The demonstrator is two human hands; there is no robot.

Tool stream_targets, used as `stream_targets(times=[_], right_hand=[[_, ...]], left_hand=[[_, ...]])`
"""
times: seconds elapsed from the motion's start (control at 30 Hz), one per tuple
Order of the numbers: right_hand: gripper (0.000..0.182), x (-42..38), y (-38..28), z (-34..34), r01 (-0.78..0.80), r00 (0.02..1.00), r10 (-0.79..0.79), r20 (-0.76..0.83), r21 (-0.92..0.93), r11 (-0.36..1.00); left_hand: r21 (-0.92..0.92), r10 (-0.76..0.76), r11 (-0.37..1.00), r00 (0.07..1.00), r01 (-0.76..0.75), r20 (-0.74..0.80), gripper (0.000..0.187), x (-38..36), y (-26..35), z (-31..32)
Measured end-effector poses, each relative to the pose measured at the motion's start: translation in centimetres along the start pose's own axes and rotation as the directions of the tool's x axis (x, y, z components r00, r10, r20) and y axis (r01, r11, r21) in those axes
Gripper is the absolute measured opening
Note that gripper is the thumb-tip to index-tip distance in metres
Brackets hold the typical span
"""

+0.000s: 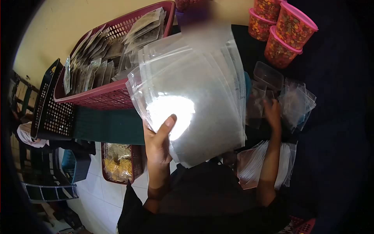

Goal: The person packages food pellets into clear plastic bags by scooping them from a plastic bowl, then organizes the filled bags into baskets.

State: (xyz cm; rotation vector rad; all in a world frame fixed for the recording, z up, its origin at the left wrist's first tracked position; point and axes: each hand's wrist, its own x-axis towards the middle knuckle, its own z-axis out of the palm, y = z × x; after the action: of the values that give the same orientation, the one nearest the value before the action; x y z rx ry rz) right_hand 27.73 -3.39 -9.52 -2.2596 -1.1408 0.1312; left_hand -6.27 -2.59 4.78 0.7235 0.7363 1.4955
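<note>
My left hand point(159, 140) grips a fanned stack of clear plastic bags point(202, 101), its thumb pressed on the front sheet, where light glares. The stack is raised in front of me and hides part of the dark green table. At the right, my right hand point(272, 111) has its fingers bent on a small clear plastic bag point(256, 102) lying on the table. More loose clear bags point(294, 101) lie just right of that hand. A clear plastic tub point(269, 75) sits beyond its fingertips.
A maroon basket point(97, 95) full of filled packets stands at the left, beside a black basket point(54, 117). Pink-lidded tubs point(282, 46) are stacked at the back right. Near my right forearm is a container of white plastic bags point(269, 165). A lower basket point(120, 181) holds bagged yellow food.
</note>
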Motion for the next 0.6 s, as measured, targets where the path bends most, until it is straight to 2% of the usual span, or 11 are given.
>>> stream_targets(times=[0.03, 0.07, 0.1, 0.13, 0.2, 0.27, 0.43, 0.47, 0.5, 0.57, 0.6], right_hand=[[0.052, -1.1, -3.1, -2.5, -0.037, 0.986, -0.017, 0.164, 0.321, 0.946], [0.053, -2.6, -6.6, -4.8, -0.125, 0.948, -0.083, 0.308, 0.597, 0.792], [0.052, -4.2, -8.7, -6.0, -0.115, 0.903, -0.269, 0.335, 0.791, 0.601], [0.051, -6.1, -10.2, -6.7, -0.132, 0.845, -0.445, 0.296, 0.922, 0.363], [0.046, -10.0, -12.9, -7.2, -0.189, 0.720, -0.646, 0.254, 0.967, 0.170], [0.043, -11.9, -15.4, -7.2, 0.052, 0.854, -0.496, 0.155, 0.924, 0.378], [0.035, -12.7, -12.7, -6.3, 0.122, 0.896, -0.443, 0.031, 0.942, 0.313], [0.035, -12.6, -11.5, -6.3, 0.180, 0.897, -0.441, -0.034, 0.939, 0.293], [0.035, -12.3, -10.0, -6.0, 0.192, 0.900, -0.433, -0.049, 0.936, 0.294], [0.034, -11.5, -7.0, -4.8, -0.019, 1.000, -0.019, 0.017, 0.996, -0.082], [0.034, -10.4, -6.1, -4.1, -0.001, 1.000, -0.009, 0.000, 0.997, -0.082]], left_hand=[[-0.001, 0.000, 1.000, 1.000, 0.000, 0.001, 0.048, -0.1, 0.0, 0.1], [0.040, -0.011, 0.999, 0.998, 0.008, 0.065, 0.045, -0.2, 0.0, 0.1], [0.081, -0.026, 0.997, 0.991, 0.015, 0.134, 0.042, -0.4, 0.0, 0.3], [0.064, -0.098, 0.994, 0.985, 0.090, 0.142, 0.041, -0.9, 0.0, 0.7], [0.147, -0.178, 0.978, 0.959, 0.147, 0.221, 0.044, -1.4, -0.7, 0.0], [0.189, -0.289, 0.950, 0.927, 0.247, 0.241, 0.051, -2.1, -1.3, -0.7], [0.219, -0.409, 0.907, 0.877, 0.360, 0.252, 0.063, -2.3, -3.2, -1.6], [0.303, -0.415, 0.897, 0.849, 0.323, 0.326, 0.066, -2.2, -3.5, -1.0], [0.320, -0.301, 0.934, 0.835, 0.161, 0.460, 0.070, -1.9, -3.9, 0.2], [0.256, -0.325, 0.943, 0.755, 0.212, 0.569, 0.073, -1.8, -4.0, 1.4], [0.269, -0.324, 0.942, 0.764, 0.202, 0.558, 0.073, -1.7, -4.1, 1.7]])
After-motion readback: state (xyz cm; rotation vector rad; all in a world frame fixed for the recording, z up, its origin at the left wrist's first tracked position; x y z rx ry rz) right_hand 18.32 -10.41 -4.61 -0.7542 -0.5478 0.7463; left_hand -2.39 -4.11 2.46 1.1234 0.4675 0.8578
